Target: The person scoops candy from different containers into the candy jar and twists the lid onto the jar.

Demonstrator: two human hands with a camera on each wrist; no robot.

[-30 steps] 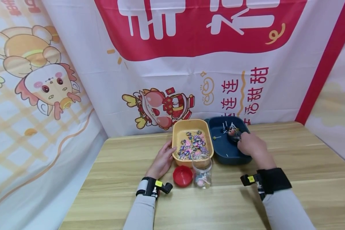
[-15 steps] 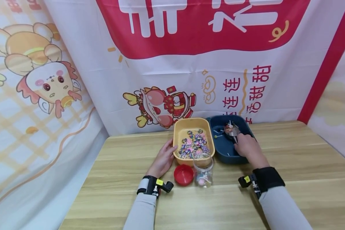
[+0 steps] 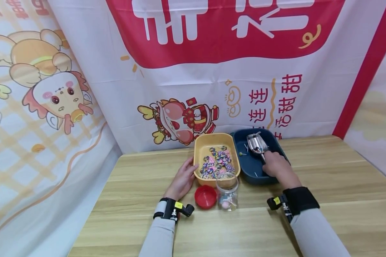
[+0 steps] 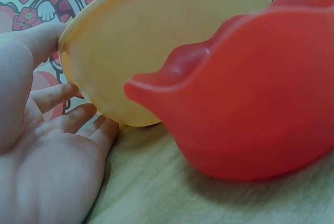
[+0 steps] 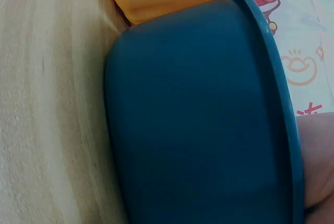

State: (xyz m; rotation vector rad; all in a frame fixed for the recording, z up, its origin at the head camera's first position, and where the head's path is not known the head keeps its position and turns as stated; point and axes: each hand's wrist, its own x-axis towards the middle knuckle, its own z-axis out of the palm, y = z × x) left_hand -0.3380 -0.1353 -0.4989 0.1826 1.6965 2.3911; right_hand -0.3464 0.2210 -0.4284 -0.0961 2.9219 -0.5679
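My right hand (image 3: 276, 164) grips the handle of a shiny metal scoop (image 3: 253, 142), whose head lies inside the dark blue bin (image 3: 248, 170). A few sticks and a small green lollipop (image 3: 242, 154) show beside the scoop; how much it carries is unclear. In the right wrist view, the blue bin's wall (image 5: 198, 114) hides the scoop and most of the hand. My left hand (image 3: 184, 178) holds the near left side of the yellow bin (image 3: 199, 142), thumb at its rim and fingers against its outer wall. Many swirl lollipops (image 3: 217, 162) lie in the yellow bin.
In front of the yellow bin stand a red scalloped bowl (image 3: 206, 197) and a clear jar (image 3: 227, 194) with some lollipops at its bottom. Both bins stand side by side at the table's back edge, before a printed cloth (image 3: 180, 78). Wooden table surface (image 3: 225, 235) extends in front.
My right hand has shifted slightly left, and the scoop's head has moved toward the far end of the blue bin, showing more bright metal. My left hand stays on the yellow bin.
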